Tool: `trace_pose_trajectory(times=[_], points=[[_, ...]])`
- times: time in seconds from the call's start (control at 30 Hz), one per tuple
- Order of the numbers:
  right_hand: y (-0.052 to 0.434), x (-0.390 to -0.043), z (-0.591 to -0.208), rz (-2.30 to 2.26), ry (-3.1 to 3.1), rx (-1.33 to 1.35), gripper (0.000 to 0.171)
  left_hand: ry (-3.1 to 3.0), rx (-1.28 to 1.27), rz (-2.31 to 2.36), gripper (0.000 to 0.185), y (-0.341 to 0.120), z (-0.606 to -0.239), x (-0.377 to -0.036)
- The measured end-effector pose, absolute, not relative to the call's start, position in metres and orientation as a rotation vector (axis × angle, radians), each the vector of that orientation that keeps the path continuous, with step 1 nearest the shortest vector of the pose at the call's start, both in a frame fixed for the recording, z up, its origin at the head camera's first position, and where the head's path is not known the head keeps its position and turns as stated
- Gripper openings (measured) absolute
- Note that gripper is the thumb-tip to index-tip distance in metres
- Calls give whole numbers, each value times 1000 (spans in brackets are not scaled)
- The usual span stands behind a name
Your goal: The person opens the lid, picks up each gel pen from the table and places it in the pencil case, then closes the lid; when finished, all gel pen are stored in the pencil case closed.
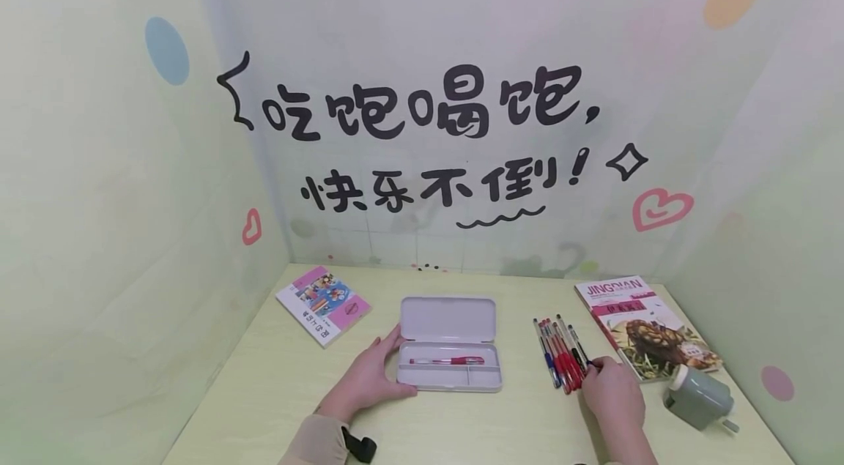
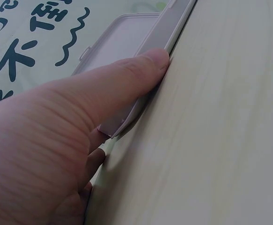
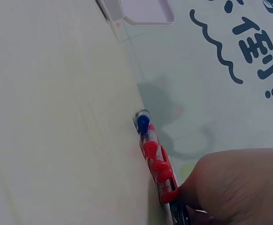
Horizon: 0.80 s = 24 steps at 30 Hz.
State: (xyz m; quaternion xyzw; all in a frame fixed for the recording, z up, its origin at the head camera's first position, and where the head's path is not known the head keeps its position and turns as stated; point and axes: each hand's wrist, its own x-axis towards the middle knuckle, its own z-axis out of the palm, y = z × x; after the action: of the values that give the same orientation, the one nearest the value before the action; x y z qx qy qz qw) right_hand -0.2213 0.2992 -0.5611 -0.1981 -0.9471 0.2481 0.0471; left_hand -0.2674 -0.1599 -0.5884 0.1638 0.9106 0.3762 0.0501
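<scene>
An opened pale lilac pencil case [image 1: 431, 378] stands on the table with its lid tilted up at the back. One red pen [image 1: 455, 360] lies in its long compartment. My left hand [image 1: 374, 376] holds the case's left end; in the left wrist view the thumb [image 2: 148, 65] lies along the front edge and the other fingers are partly hidden behind the corner. To the right, several blue, red and black pens [image 1: 562, 359] lie side by side. At the right end of this row my right hand [image 1: 615, 393] pinches a black pen [image 1: 577, 342] near its lower end.
A pink and white booklet [image 1: 324, 305] lies at the back left. At the back right is a magazine [image 1: 642, 326], with a grey-green device with a white knob [image 1: 700, 399] in front of it. Printed walls [image 1: 422, 245] close off the table's back and sides.
</scene>
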Motion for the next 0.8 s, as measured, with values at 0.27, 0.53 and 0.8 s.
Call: trace_pose_trajectory(times=[0.27,0.53,0.8], points=[[284,-228,-559,722,-2771,-541,34,2770,498,1151,138,-159,-587,-267],[245,-231,-556,810,-2649,-220,27,2778,499,1140,138,-160,-587,-268],[203,-239,-558,745,-2589,21,14,2774,502,1148,138,-160,-587,-268]])
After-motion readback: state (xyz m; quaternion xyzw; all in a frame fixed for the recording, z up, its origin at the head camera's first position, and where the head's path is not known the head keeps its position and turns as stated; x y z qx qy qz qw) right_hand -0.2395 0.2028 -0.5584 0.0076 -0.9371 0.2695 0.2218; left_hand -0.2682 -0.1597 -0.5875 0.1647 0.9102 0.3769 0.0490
